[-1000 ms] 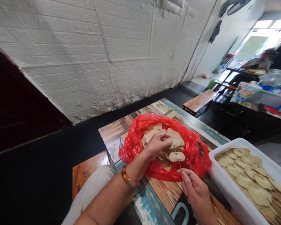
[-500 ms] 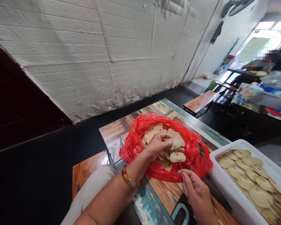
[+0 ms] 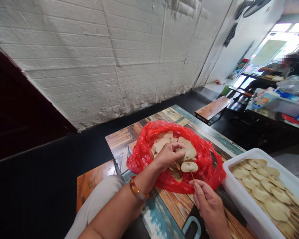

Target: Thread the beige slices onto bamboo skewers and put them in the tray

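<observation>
In the head view, my right hand (image 3: 210, 205) pinches the lower part of a thin wooden skewer (image 3: 192, 176) near the table's front. One pale beige, flat round slice (image 3: 189, 166) is threaded on that skewer. My left hand (image 3: 169, 155) is closed at the skewer's upper end, thumb and fingers pinching another pale slice (image 3: 190, 153). Both hands are over a red plastic bag (image 3: 149, 141), spread wide around a heap of similar loose slices (image 3: 161, 143). The skewer's tip is hidden by the upper slice and my fingers.
A white plastic tub (image 3: 249, 204) at the right holds rows of skewered slices (image 3: 274, 205). The patterned table (image 3: 164, 212) lies beneath. Benches (image 3: 213, 108) stand beyond, and a person (image 3: 276, 70) sits at a far table. A white brick-patterned wall (image 3: 89, 59) runs along the left.
My hands, the skewer and the slices hold almost the same position. In the background, the seated person has shifted slightly to the right.
</observation>
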Available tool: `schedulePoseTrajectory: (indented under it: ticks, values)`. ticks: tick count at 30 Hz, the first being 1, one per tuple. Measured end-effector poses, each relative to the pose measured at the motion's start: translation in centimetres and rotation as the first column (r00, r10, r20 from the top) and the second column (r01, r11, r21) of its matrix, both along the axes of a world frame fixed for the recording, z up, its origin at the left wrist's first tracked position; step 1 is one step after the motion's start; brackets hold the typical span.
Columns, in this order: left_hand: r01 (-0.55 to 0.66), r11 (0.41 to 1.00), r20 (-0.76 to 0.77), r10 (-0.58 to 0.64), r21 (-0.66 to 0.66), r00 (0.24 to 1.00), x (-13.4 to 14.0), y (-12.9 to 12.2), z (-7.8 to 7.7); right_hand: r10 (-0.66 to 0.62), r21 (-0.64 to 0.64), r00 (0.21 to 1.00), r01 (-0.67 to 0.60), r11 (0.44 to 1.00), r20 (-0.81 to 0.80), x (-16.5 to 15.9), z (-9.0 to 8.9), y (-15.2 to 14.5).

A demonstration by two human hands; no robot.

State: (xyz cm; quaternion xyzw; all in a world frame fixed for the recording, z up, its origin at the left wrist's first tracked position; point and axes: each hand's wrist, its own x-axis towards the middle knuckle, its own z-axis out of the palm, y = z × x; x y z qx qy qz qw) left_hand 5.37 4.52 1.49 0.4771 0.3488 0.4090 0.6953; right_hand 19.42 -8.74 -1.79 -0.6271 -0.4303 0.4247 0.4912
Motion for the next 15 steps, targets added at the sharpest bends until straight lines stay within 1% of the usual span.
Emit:
schedulePoseTrajectory:
  ticks: [2,4,11,15]
  values:
    - [-0.006,1.000,-0.010,0.006,0.013,1.000,0.01,0.00,-0.02,0.059,-0.032,0.994,-0.062,0.998,-0.089,0.09,-0.19,-0.02]
    - [-0.009,1.000,-0.017,0.009,0.020,1.000,0.04,-0.01,-0.01,0.080,-0.041,0.988,-0.086,0.995,-0.132,0.16,-0.31,-0.04]
    - [0.001,0.999,-0.006,0.000,0.032,1.000,0.16,-0.08,0.03,0.063,-0.045,0.991,-0.068,0.997,-0.114,-0.12,0.35,-0.04]
    - [-0.001,1.000,-0.001,0.001,0.024,1.000,0.15,-0.08,0.09,0.062,-0.057,0.989,-0.070,0.996,-0.131,-0.13,0.31,-0.03]
